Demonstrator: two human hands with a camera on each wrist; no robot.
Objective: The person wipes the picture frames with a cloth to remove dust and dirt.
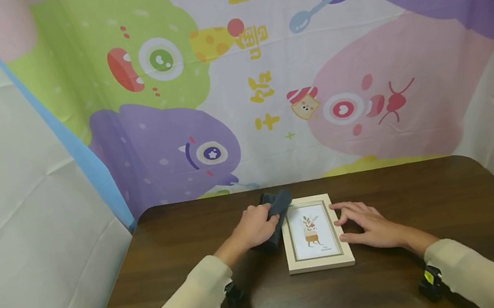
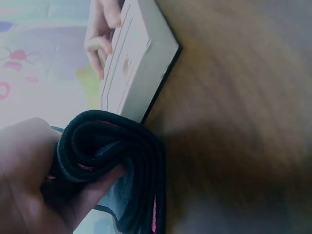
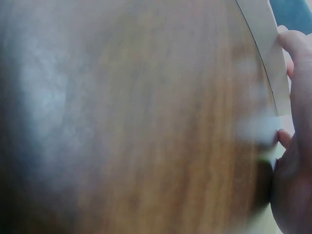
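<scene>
A cream picture frame [image 1: 321, 265] lies flat on the dark wood table, its print of a potted plant facing up. Beside its left edge, my left hand [image 1: 254, 225] grips a folded dark blue-grey cloth [image 1: 280, 202], which meets the frame's upper left side. The left wrist view shows the cloth [image 2: 146, 161] rolled in thick layers with pink edging, a digit tucked into its fold. My right hand [image 1: 367, 224] rests its fingertips along the frame's right edge, fingers spread and mostly extended. In the right wrist view, part of that hand [image 3: 297, 161] appears beside the frame's side [image 3: 273, 58].
The brown table [image 1: 181, 229] extends around the frame, with rounded far corners. Behind it hangs a cartoon-printed curtain [image 1: 248, 164]. Pale panels [image 1: 28, 183] stand at the left and right. A dark camera is strapped to each wrist.
</scene>
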